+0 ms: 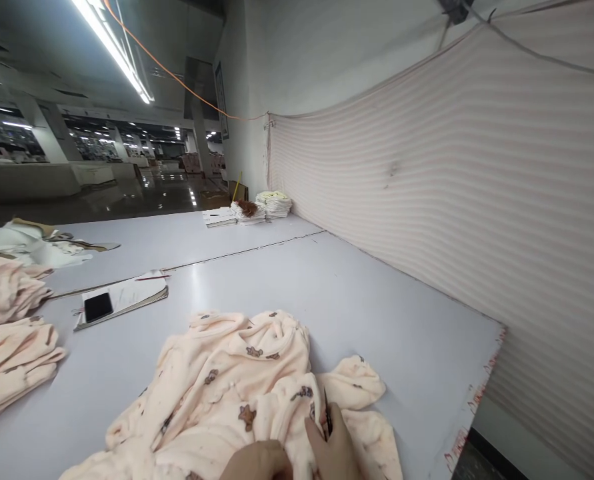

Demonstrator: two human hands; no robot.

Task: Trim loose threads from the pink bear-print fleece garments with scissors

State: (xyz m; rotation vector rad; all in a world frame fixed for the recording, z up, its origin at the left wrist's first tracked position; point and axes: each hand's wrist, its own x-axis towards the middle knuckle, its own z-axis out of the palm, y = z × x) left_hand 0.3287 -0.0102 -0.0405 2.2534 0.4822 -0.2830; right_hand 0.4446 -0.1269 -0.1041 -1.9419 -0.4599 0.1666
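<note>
A fluffy pale peach garment (237, 373) printed with brown bears lies bunched at the table's near edge. My left hand (257, 461) is closed at its front, the fingers curled into the fabric and partly out of sight. Close beside it, my right hand (337, 447) grips small dark thread snips (329, 419), their thin points sticking up past the fingers. The thumb of that hand presses against the cloth. Two loose parts of the garment, perhaps sleeves, spread out to the right of my right hand.
More peach garments (11, 360) are heaped at the left, with whitish cloth (31, 245) behind. A black phone (98, 307) lies on a clipboard of papers (139, 291). Folded stacks (274, 204) stand at the far end. Striped fabric (427, 173) hangs along the right side.
</note>
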